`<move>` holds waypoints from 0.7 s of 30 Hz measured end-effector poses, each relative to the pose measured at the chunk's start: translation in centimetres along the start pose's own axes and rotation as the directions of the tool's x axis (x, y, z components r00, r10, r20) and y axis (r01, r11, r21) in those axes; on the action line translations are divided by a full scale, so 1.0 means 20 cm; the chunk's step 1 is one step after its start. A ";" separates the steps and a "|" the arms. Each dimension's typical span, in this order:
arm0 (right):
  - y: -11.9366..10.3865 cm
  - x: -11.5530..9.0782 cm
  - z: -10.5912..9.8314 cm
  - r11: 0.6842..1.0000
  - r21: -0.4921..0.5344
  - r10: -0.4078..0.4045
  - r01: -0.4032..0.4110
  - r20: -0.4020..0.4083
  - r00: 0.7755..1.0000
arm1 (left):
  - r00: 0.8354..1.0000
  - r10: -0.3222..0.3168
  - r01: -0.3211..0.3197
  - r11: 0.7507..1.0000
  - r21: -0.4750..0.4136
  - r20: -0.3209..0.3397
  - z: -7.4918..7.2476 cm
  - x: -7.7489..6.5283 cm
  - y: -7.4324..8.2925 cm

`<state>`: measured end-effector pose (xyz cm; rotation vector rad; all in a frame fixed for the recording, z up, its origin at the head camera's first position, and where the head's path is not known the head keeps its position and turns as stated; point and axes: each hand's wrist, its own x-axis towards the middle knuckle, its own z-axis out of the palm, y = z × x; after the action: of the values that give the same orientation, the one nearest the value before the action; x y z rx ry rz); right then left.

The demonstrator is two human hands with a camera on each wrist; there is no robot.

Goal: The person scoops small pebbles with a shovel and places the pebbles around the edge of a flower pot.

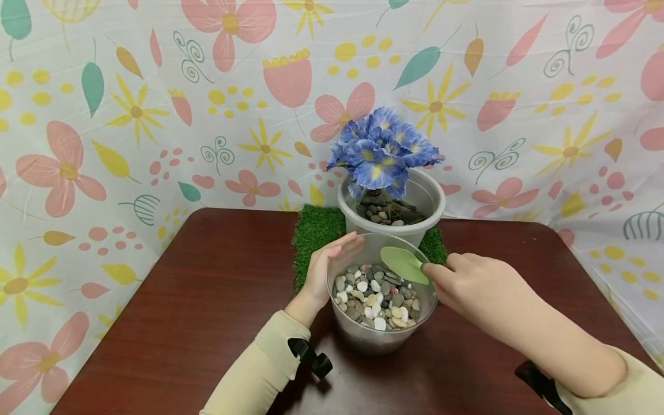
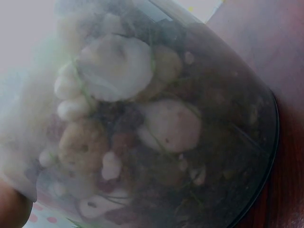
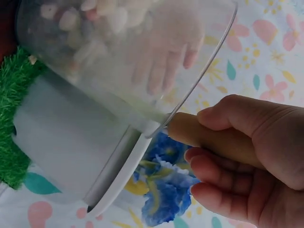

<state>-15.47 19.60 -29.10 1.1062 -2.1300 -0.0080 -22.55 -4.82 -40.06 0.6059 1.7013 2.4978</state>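
Observation:
A clear plastic bucket (image 1: 381, 340) of mixed grey, white and tan pebbles (image 1: 376, 297) stands on the table. My left hand (image 1: 324, 268) rests against its left side with straight fingers; through the wall these fingers also show in the right wrist view. My right hand (image 1: 474, 288) grips the wooden handle (image 3: 190, 130) of a small trowel with a light green blade (image 1: 402, 262). The blade lies inside the bucket's rim, above the pebbles, and looks bare. Close up, the left wrist view shows stones (image 2: 116, 69) through the hazy bucket wall.
Behind the bucket, a white pot (image 1: 386, 227) with blue flowers (image 1: 384, 150) and some pebbles inside stands on a green grass mat (image 1: 316, 230). The dark brown table (image 1: 207, 288) meets a flower-print cloth (image 1: 155, 115) at the back.

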 end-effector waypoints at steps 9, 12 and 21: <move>0.04 0.04 -0.03 0.985 0.172 -0.009 -0.022 0.174 0.985 | 1.000 0.011 -0.011 1.000 0.012 0.020 -0.01 0.00 -0.01; 0.07 0.05 -0.05 0.969 0.232 0.016 -0.086 0.288 0.958 | 1.000 0.011 -0.011 1.000 0.025 0.022 -0.01 0.00 -0.01; 0.15 0.05 -0.12 0.840 0.437 0.039 -0.321 0.543 0.839 | 1.000 0.002 -0.002 1.000 -0.003 0.009 -0.01 0.00 0.00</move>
<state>-16.57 21.58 -25.79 1.2890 -2.8325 0.4318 -22.64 -4.94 -40.15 0.6183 1.6947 2.4939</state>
